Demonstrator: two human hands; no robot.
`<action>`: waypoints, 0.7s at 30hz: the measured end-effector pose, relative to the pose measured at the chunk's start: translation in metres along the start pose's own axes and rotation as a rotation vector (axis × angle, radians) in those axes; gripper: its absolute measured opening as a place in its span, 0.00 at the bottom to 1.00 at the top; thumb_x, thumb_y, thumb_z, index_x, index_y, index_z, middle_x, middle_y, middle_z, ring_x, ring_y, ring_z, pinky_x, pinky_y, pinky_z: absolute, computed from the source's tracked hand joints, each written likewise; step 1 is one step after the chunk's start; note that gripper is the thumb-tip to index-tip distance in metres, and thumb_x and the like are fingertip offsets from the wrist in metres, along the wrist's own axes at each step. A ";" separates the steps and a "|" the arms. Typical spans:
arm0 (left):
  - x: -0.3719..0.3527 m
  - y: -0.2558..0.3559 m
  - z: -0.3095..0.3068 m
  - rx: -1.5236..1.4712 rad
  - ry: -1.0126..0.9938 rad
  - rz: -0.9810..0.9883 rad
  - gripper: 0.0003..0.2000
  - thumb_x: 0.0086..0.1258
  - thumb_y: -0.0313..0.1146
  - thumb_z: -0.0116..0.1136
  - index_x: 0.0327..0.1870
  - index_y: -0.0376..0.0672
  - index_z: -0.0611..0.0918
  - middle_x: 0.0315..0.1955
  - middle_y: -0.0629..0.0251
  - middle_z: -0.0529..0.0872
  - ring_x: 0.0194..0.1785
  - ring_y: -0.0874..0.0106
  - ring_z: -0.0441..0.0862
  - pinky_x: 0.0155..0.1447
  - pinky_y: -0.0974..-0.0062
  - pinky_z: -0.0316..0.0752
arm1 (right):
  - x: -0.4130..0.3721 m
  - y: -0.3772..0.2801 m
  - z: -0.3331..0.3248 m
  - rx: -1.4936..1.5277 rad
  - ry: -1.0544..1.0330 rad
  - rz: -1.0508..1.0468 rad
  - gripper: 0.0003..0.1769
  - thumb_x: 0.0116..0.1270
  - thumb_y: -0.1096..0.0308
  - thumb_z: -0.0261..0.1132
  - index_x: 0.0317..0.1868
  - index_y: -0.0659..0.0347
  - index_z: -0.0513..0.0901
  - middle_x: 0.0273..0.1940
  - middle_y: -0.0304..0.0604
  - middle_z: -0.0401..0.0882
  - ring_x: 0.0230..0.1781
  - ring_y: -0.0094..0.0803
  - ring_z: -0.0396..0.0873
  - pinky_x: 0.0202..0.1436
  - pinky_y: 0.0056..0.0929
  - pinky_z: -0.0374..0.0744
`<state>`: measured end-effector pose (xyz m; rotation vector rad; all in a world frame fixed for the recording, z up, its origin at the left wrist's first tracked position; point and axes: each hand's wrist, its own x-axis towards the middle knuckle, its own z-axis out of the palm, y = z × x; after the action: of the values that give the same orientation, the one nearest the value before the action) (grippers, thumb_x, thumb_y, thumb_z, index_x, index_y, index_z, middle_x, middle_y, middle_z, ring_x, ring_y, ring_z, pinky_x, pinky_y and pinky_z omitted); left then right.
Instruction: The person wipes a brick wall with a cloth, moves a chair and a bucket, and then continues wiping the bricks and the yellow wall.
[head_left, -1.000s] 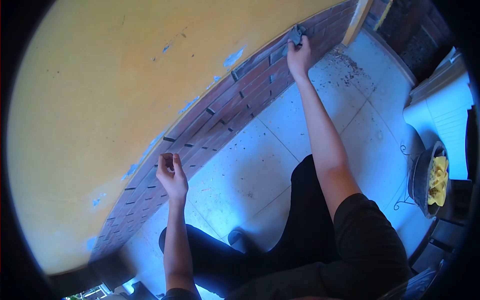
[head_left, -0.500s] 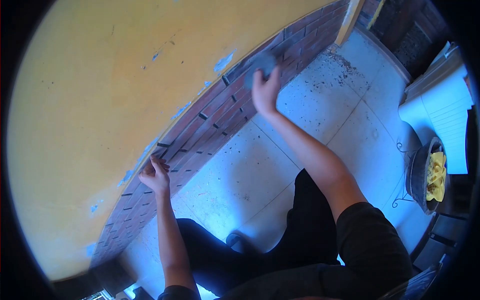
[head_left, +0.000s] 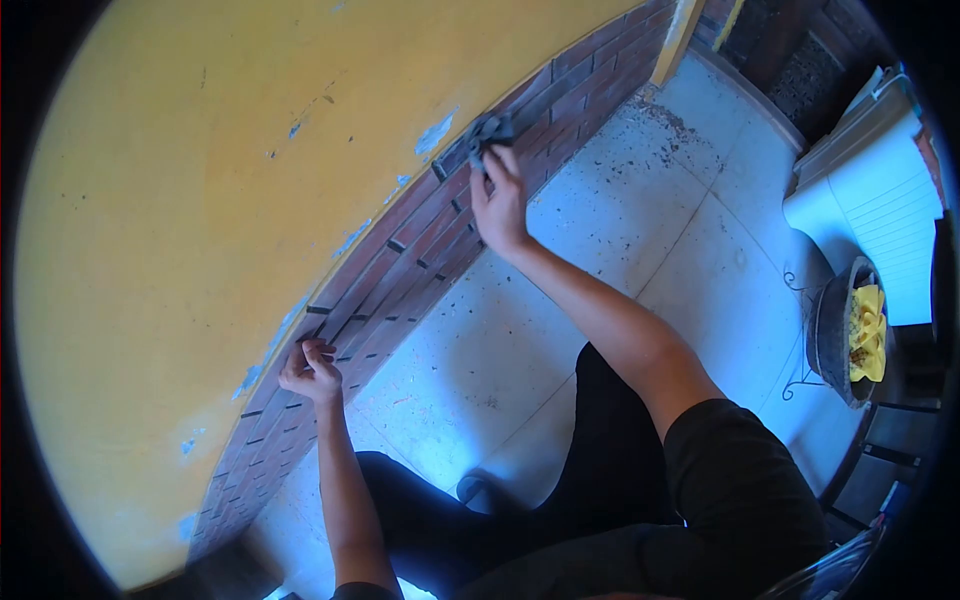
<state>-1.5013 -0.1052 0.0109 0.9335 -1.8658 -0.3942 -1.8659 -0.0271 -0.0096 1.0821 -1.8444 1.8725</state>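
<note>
**Operator:** What are the hands doing at this point?

**Inspector:** The right hand [head_left: 500, 205] is grasping a crumpled grey cloth [head_left: 487, 130]. It is pressing the cloth against the top course of the dark red brick band [head_left: 400, 270], just under the yellow plastered wall [head_left: 200, 150]. The left hand [head_left: 312, 370] is clenched and bearing on a lower course of the brick. Whether it is enclosing anything cannot be told.

**Operator:** Which faults are threatening from here?

**Inspector:** In my judgement, three.
1. The wall's paint is showing pale blue chipped patches [head_left: 434, 133] along its lower edge. If the cloth is riding over that edge, it is probably lifting more flakes.
2. The right arm is reaching well away from the crouching body, so the left hand is carrying part of the balance. If that hand is slipping on the brick, the person is tipping toward the wall.
3. Dark grit [head_left: 660, 110] is lying on the pale tiled floor [head_left: 600, 230] near the foot of the brick, where a shoe could be skidding.

The rough brick could also be snagging the cloth and scraping the knuckles.
</note>
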 end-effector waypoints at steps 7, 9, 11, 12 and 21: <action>-0.001 -0.004 -0.002 -0.040 -0.026 -0.002 0.26 0.81 0.45 0.52 0.23 0.37 0.86 0.12 0.67 0.84 0.16 0.77 0.81 0.23 0.81 0.72 | 0.016 -0.002 0.012 0.077 0.157 0.120 0.10 0.76 0.75 0.61 0.53 0.69 0.83 0.48 0.51 0.78 0.43 0.44 0.81 0.46 0.36 0.77; -0.001 -0.004 -0.004 -0.022 -0.031 -0.008 0.24 0.80 0.44 0.52 0.23 0.37 0.86 0.12 0.67 0.84 0.16 0.77 0.81 0.23 0.81 0.72 | 0.037 0.016 0.007 0.060 0.206 0.173 0.09 0.76 0.74 0.61 0.51 0.69 0.83 0.45 0.50 0.78 0.40 0.41 0.80 0.43 0.35 0.76; 0.000 -0.002 -0.004 -0.019 -0.040 -0.006 0.24 0.80 0.43 0.52 0.23 0.37 0.86 0.12 0.67 0.84 0.16 0.77 0.82 0.24 0.81 0.73 | 0.057 0.046 -0.001 -0.039 0.249 0.123 0.09 0.76 0.74 0.60 0.50 0.70 0.83 0.43 0.49 0.77 0.37 0.38 0.79 0.40 0.35 0.75; 0.001 0.000 -0.005 -0.025 -0.046 -0.001 0.24 0.80 0.42 0.52 0.23 0.37 0.86 0.12 0.67 0.84 0.16 0.76 0.82 0.24 0.80 0.73 | 0.062 0.049 -0.004 0.058 0.228 0.255 0.09 0.76 0.74 0.60 0.50 0.69 0.83 0.44 0.49 0.78 0.38 0.39 0.79 0.41 0.35 0.75; 0.002 0.007 -0.005 -0.015 -0.055 0.028 0.25 0.80 0.44 0.51 0.21 0.39 0.85 0.13 0.69 0.83 0.16 0.77 0.81 0.24 0.80 0.72 | -0.002 -0.006 0.011 0.020 0.040 0.008 0.07 0.74 0.75 0.64 0.48 0.71 0.81 0.45 0.50 0.80 0.42 0.41 0.81 0.46 0.35 0.78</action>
<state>-1.5003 -0.1011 0.0188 0.8941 -1.9210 -0.4198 -1.8570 -0.0361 -0.0078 1.0379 -1.8148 1.9067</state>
